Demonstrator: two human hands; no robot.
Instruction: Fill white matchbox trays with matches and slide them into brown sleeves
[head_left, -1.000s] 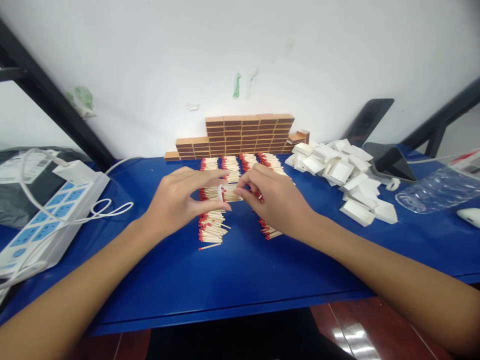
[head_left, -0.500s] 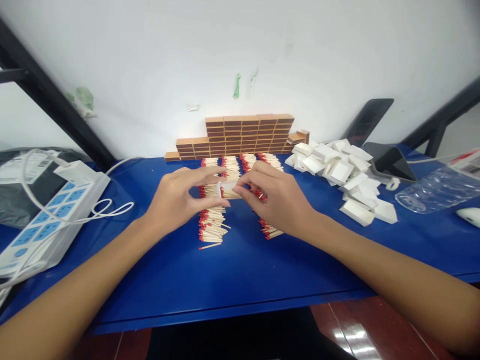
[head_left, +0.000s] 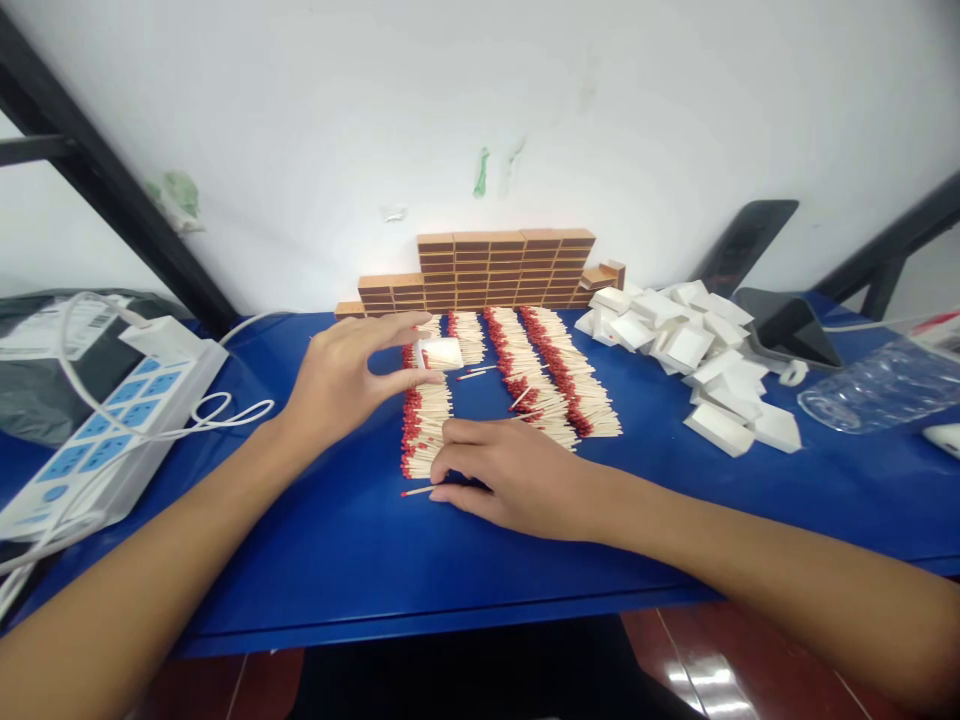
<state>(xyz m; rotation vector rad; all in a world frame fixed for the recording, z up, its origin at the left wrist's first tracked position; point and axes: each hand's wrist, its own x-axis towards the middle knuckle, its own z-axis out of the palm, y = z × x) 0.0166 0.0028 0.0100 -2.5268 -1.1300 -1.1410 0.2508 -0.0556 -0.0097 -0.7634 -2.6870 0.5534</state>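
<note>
My left hand [head_left: 341, 385] is raised over the blue table [head_left: 465, 560] and pinches a small white matchbox tray [head_left: 441, 353] between thumb and fingers. My right hand [head_left: 510, 475] lies low on the table at the near end of the left row of red-tipped matches [head_left: 425, 425]. Its fingertips are pressed together on matches there; a single loose match [head_left: 416, 491] sticks out to the left of them. Two more rows of matches [head_left: 551, 375] run back toward the wall.
Brown matchbox sleeves [head_left: 495, 268] are stacked like a wall at the back. A heap of white trays [head_left: 694, 345] lies right of the matches. A white power strip [head_left: 112, 420] with cables sits at the left, a clear plastic bag [head_left: 881, 385] at the right.
My right hand has let go of the tray and dropped toward me onto the near end of the left match row. My left hand keeps the tray, now lifted slightly farther back.
</note>
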